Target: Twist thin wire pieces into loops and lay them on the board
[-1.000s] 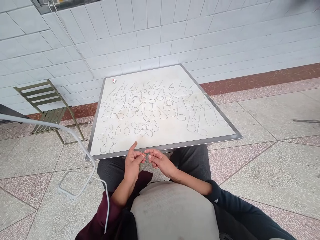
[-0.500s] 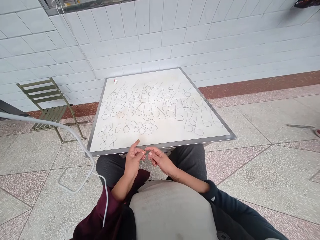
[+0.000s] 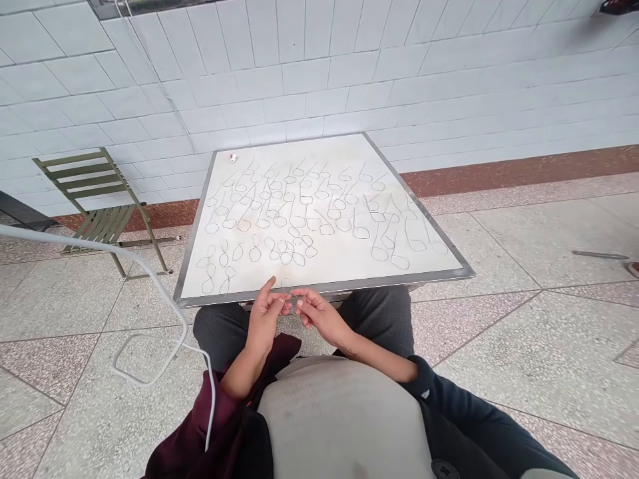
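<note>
A thin wire loop rises between my hands at the near edge of the white table. My left hand pinches it from the left with thumb and fingers, one finger pointing up. From the right, my right hand pinches the same wire, its fingertips close to the left ones. Beyond them, several wire pieces with one loop and a straight tail lie in rows. Several figure-eight wires lie nearer, at the left and centre.
A small white and red object sits at the table's far left corner. A green slatted chair stands at the left, by the tiled wall. A pale cable hangs at my left, near my arm.
A round wire loop now shows above my fingertips, where it was hardly visible before. My hands stay close together at the table's edge. The view has shifted slightly.
</note>
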### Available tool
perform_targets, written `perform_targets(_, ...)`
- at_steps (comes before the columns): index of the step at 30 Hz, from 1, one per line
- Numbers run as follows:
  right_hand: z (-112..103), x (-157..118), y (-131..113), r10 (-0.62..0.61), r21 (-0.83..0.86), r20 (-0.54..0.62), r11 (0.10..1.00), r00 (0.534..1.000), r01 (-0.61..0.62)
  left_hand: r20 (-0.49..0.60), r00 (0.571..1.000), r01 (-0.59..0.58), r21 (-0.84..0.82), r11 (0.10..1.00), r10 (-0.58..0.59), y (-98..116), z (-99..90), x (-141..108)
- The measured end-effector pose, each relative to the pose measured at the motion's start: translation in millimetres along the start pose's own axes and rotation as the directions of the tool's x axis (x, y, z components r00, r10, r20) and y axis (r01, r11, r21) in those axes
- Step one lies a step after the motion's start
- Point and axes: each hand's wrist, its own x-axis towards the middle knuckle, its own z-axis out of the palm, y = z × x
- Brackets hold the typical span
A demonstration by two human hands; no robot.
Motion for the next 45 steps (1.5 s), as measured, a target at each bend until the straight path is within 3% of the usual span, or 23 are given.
perform_targets(10,10,27,4,0.039,-0.072,-0.044,0.997,0.998,-0.042,-0.107,0.991,0.063,-0.125,0.990,-0.077,-6,-12.3,8)
perform_targets(15,29,57,3,0.070,-0.025,-0.032,0.997,0.997,-0.071,-0.233,0.972,-0.013,-0.164,0.986,-0.026,-9,-28.9,11)
perform_targets(17,39,70,3,0.128,-0.013,-0.053,0.992,0.990,-0.129,-0.354,0.934,-0.093,-0.124,0.988,0.044,-13,-36.7,12)
perform_targets(20,53,87,4,0.225,-0.040,-0.087,0.973,0.970,-0.229,-0.528,0.838,-0.179,-0.033,0.983,0.135,-22,-47.0,11)
perform_targets(23,61,101,4,0.262,-0.071,-0.091,0.961,0.961,-0.269,-0.589,0.796,-0.181,-0.013,0.983,0.139,-29,-53.2,9)
perform_targets(31,74,115,1,0.273,-0.172,-0.074,0.944,0.959,-0.282,-0.515,0.853,-0.149,-0.090,0.985,0.082,-37,-55.7,12)
perform_targets(39,59,108,8,0.172,-0.448,-0.010,0.880,0.985,-0.158,-0.491,0.868,-0.143,-0.107,0.984,0.073,-37,-57.9,10)
perform_targets(45,65,115,8,0.086,-0.596,0.016,0.800,0.996,-0.060,-0.467,0.881,-0.139,-0.117,0.983,0.069,-38,-58.5,11)
